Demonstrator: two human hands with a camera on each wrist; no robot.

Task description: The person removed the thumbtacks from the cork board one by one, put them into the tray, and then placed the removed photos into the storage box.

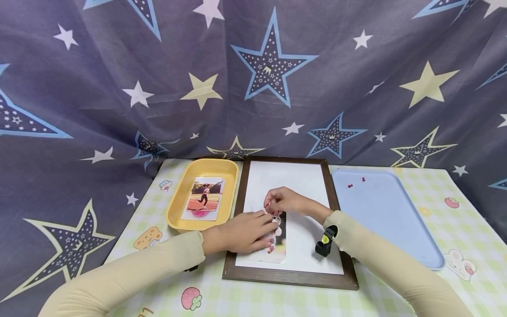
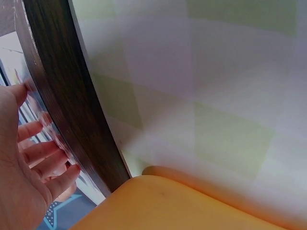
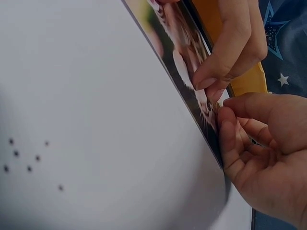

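Two hands meet over one animal photo, showing whiskers and fur, which lies on the lower left part of one white board inside one dark brown wooden frame. The left hand rests across this photo with its fingers spread and nearly straight. The right hand brings thumb and forefinger together at the photo's upper end, pinching one small red piece mostly hidden by the fingertips. Seven dark specks dot the board in the right wrist view.

One yellow tray stands left of the frame, with one runner photo lying in it. One pale blue tray lies to the right, with two red push pins near its far left corner. One black wrist device hangs at the right cuff.

The desk wears a green-and-white checked cloth printed with strawberries and cartoon figures. Behind it, one dark grey-blue curtain fills the background, patterned with white, cream and blue-edged stars.
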